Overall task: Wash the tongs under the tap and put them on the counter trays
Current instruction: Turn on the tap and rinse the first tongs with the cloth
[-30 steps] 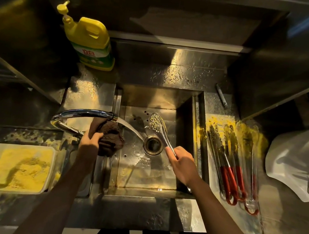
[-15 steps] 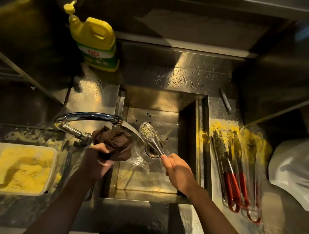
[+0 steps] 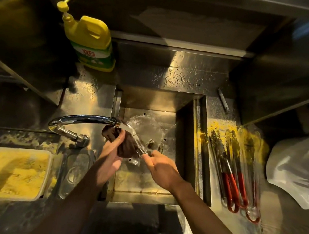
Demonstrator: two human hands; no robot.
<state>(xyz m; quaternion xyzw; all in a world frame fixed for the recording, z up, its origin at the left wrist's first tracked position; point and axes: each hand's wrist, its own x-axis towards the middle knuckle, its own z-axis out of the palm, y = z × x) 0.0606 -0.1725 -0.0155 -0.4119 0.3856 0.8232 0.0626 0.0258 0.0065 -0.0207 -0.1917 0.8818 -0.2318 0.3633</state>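
Over the steel sink (image 3: pixel 186 125), my right hand (image 3: pixel 160 167) grips the handle end of a pair of metal tongs (image 3: pixel 141 148). Their head is hidden under a dark brown cloth (image 3: pixel 126 145) that my left hand (image 3: pixel 113 151) presses around them. Water runs from the chrome tap (image 3: pixel 83 119) onto the cloth and tongs. Several more tongs with red handles (image 3: pixel 232 180) lie on the counter right of the sink, smeared with yellow powder.
A yellow detergent bottle (image 3: pixel 91 41) stands behind the sink at the left. A white tub of yellow powder (image 3: pixel 7 173) sits at the lower left. A white object (image 3: pixel 300 168) is at the far right, and a small marker (image 3: pixel 222 101) lies behind the tongs.
My left hand has brought the cloth right, under the tap, and wrapped it over the tongs' head. The tongs' head, bare before, is now covered, and water is splashing in the sink.
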